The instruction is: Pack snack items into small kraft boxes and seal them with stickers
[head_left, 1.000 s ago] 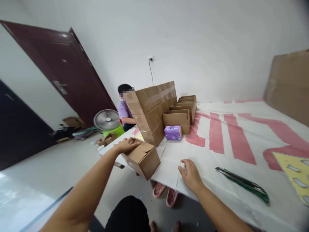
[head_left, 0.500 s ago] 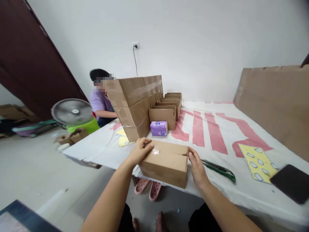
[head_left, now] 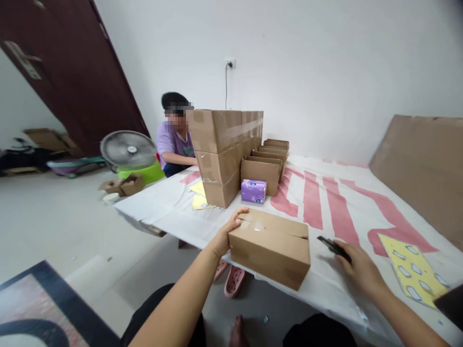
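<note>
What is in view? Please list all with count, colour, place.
tablecloth: one, white and red, centre
closed box: one, brown, tablecloth edge
utility knife: one, dark, right of closed box
stacked boxes: several, brown, on tablecloth
standing cardboard: several, brown, beside stacked boxes
wrapped pack: one, purple, centre
paper sheets: several, yellow, on tablecloth
cardboard panel: one, brown, right
dark object: one, black, right
co-worker: one, purple top, behind stacked boxes
fan: one, grey, left
plastic item: one, green, below fan
small cartons: two, brown, left
door: one, maroon, left
socket: one, white, wall
clogs: two, pink, below tablecloth
printed panel: one, dark, bottom left
left hand: one, bare, on closed box
right hand: one, bare, around knife
</note>
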The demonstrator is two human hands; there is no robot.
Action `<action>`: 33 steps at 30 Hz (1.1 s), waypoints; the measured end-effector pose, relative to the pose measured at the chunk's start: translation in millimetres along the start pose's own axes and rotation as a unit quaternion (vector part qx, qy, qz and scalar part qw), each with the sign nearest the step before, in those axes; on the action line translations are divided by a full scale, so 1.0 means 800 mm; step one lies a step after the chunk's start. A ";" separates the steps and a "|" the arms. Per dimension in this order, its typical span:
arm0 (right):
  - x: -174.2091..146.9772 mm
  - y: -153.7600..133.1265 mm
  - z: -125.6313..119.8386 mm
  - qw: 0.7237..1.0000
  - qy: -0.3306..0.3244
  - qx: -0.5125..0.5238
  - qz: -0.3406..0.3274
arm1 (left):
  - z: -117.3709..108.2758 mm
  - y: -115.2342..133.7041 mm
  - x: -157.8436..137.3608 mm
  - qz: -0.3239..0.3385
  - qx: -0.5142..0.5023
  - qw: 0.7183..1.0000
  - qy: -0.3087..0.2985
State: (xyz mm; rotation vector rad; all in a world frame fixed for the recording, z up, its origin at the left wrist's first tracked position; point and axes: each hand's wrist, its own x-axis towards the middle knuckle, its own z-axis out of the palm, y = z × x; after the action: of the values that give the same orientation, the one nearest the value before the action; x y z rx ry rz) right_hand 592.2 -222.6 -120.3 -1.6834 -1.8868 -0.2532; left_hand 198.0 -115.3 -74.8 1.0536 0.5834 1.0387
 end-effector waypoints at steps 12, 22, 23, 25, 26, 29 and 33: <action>0.162 -0.264 -0.043 0.934 -0.017 -0.118 -0.337 | 0.023 -0.005 -0.005 0.045 -0.026 0.997 -0.064; 0.159 -0.251 -0.063 0.890 -0.048 -0.191 -0.411 | 0.019 -0.009 -0.001 0.040 -0.006 0.997 -0.068; 0.157 -0.246 -0.067 0.888 -0.057 -0.192 -0.413 | 0.020 -0.009 -0.002 0.037 0.000 0.997 -0.063; 0.151 -0.237 -0.073 0.888 -0.068 -0.184 -0.415 | 0.025 -0.008 -0.004 0.038 0.016 0.998 -0.056; 0.149 -0.233 -0.075 0.889 -0.070 -0.180 -0.415 | 0.027 -0.008 -0.004 0.041 0.022 0.997 -0.054; 0.142 -0.220 -0.081 0.889 -0.062 -0.176 -0.418 | 0.034 -0.009 -0.005 0.041 0.037 0.996 -0.067; 0.133 -0.202 -0.090 0.887 -0.046 -0.182 -0.421 | 0.039 -0.012 -0.004 0.034 0.061 0.995 -0.073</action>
State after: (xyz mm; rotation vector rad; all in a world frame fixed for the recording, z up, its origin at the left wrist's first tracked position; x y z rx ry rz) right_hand 457.1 -199.2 34.0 -0.9636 -2.6768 -0.9274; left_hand 225.9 -132.1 -70.8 1.2530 0.4995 0.9854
